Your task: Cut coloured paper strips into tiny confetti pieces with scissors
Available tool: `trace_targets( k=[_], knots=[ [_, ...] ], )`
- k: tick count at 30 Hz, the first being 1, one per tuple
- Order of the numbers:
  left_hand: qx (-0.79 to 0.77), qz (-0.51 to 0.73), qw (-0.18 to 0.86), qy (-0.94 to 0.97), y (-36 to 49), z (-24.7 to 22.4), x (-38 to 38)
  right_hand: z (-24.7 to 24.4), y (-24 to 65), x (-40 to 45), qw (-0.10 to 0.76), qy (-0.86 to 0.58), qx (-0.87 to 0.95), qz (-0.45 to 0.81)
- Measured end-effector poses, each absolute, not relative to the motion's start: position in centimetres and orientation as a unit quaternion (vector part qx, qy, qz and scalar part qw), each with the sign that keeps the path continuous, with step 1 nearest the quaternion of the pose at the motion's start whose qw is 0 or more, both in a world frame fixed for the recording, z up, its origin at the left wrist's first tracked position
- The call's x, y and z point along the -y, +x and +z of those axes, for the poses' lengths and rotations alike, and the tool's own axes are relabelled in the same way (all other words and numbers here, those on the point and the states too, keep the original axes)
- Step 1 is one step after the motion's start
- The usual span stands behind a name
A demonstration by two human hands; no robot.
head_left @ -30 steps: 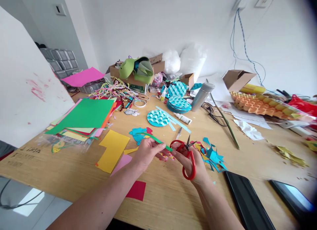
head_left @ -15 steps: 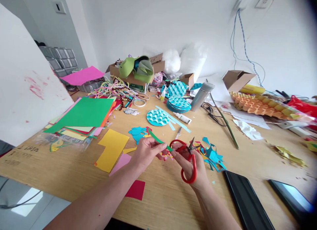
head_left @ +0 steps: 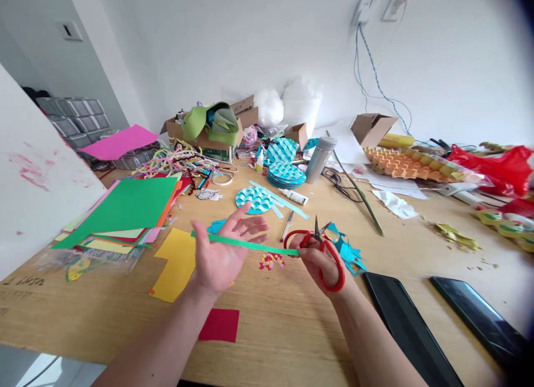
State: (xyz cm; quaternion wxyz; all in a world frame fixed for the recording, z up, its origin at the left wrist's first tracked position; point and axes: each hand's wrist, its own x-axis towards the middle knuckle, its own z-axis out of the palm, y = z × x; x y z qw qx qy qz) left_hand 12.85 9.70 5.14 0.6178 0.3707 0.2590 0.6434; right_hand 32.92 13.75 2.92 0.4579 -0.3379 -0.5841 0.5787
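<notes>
My left hand [head_left: 217, 260] is open, palm up with its fingers spread. A narrow green paper strip [head_left: 258, 246] lies across it, passing by the thumb. The strip's other end is pinched between the thumb and fingers of my right hand [head_left: 317, 271]. That hand also holds red-handled scissors [head_left: 320, 238], their blades pointing away from me and slightly apart. Below the strip sits a small pile of red and yellow paper bits [head_left: 272, 261]. Blue paper scraps [head_left: 348, 252] lie beyond my right hand, and a blue paper cutout [head_left: 216, 226] is partly hidden behind my left.
Yellow paper [head_left: 171, 264] and a red paper piece [head_left: 219, 325] lie near my left forearm. A stack of coloured sheets [head_left: 133, 203] is at left. Two phones [head_left: 404, 314] rest at right. Behind are a woven blue disc [head_left: 253, 199], a craft knife [head_left: 287, 226] and a grey flask [head_left: 320, 160].
My left hand has let go of its pinch on the green strip, opened and moved left. The strip now stretches between both hands. My right hand still holds the scissors and the strip's end.
</notes>
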Motion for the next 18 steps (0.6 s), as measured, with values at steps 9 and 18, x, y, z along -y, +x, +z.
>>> trace_targets(
  k=[9, 18],
  knots=[
    [-0.241, 0.571, 0.716, 0.323, 9.6, 4.7, -10.8, 3.9, 35.2, -13.9, 0.380, -0.303, 0.623, 0.613],
    [-0.372, 0.337, 0.688, 0.524, 14.8, 2.7, -9.8, 5.1, 34.6, -12.9, 0.284, -0.339, 0.698, 0.563]
  ],
)
